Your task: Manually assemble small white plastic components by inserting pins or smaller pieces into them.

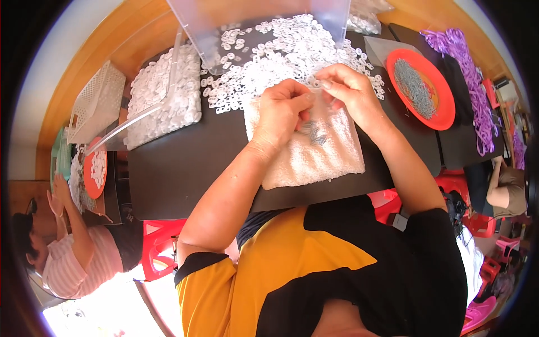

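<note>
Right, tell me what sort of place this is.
Probably a small hand-assembly workshop: small white pieces heaped on a dark table, a red plate of thin grey parts, and another person at the left, near more white pieces.

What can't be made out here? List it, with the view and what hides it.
All in the head view:
What, if anything, the left hand and right hand pinch: tiny, mostly covered by their grip.
The grey pieces on the cloth: too small and blurred to tell apart.
The clear box: partly cut off by the upper edge.
Whether the co-worker's hand holds anything: too small near the fisheye rim.
</note>
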### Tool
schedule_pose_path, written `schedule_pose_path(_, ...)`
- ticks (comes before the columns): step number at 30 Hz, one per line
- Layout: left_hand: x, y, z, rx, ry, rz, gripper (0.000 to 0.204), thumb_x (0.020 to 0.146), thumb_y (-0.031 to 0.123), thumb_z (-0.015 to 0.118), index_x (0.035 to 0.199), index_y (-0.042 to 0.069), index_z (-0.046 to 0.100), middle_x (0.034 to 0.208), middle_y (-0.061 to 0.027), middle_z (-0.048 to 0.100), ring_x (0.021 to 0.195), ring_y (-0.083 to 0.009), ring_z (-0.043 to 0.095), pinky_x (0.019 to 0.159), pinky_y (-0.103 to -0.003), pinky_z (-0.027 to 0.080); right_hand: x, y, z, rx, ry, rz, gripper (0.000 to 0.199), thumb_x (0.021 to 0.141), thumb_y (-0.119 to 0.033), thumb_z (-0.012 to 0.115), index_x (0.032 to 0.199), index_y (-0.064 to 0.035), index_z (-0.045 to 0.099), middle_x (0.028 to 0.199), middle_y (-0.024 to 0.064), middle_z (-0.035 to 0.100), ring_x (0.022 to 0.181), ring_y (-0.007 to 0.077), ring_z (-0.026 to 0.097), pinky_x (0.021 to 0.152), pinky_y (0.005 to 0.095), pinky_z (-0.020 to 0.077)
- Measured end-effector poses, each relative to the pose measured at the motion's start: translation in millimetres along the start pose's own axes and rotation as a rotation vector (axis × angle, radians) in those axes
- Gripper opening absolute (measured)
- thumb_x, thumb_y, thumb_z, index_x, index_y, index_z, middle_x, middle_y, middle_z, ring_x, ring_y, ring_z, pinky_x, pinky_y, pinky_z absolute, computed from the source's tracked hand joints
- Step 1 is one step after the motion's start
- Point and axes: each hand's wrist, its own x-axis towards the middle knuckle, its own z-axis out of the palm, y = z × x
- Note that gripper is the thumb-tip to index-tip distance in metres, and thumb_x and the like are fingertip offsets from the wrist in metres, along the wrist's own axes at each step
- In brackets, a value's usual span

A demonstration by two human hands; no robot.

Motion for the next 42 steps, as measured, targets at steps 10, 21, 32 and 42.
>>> schedule_pose_path(10, 3, -12, 0, 0.336, -0.124, 0.157, 0.007, 0.08, 0.007, 0.066, 0.082, 0.0, 0.064, 0.067, -0.0008, 0.057, 0.06, -0.0081, 0.051, 0.053, -0.025, 0.041, 55, -35, 27, -0.567, -0.193, -0.376, 0.012, 0.085, -0.007, 0.062, 0.094, 0.0001, 0.067, 0.08, 0.0051, 0.067, 0.07, 0.0124, 0.06, 0.065, 0.0299, 0.0471)
schedule_pose_path(21, 0, -11, 4, 0.333, -0.103, 0.278, 0.014, 0.07, 0.01, 0.066, 0.074, -0.004, 0.064, 0.066, -0.0151, 0.064, 0.062, -0.023, 0.061, 0.063, -0.036, 0.05, 122, -13, 62, -1.082, -0.367, -0.502, 0.016, 0.072, -0.016, 0.068, 0.088, -0.017, 0.07, 0.079, 0.0067, 0.069, 0.078, 0.0291, 0.066, 0.065, 0.0422, 0.0486)
schedule_pose_path(32, 2, 11, -6, -0.165, 0.076, 0.073, 0.005, 0.075, 0.003, 0.064, 0.072, -0.001, 0.063, 0.064, -0.0084, 0.062, 0.051, -0.0131, 0.055, 0.046, -0.024, 0.04, 31, -21, -25, -0.905, -0.156, -0.318, 0.009, 0.083, -0.005, 0.063, 0.09, -0.0017, 0.066, 0.086, 0.0072, 0.067, 0.082, 0.0187, 0.065, 0.074, 0.0306, 0.0492)
schedule_pose_path(42, 3, 8, -6, -0.247, 0.048, 0.066, 0.005, 0.078, 0.002, 0.064, 0.08, -0.003, 0.063, 0.072, -0.0107, 0.064, 0.054, -0.0147, 0.057, 0.045, -0.025, 0.042, -7, -11, -24, -1.004, 0.028, -0.49, 0.011, 0.082, -0.003, 0.057, 0.092, -0.0059, 0.061, 0.092, 0.008, 0.064, 0.082, 0.0302, 0.063, 0.072, 0.0402, 0.0497)
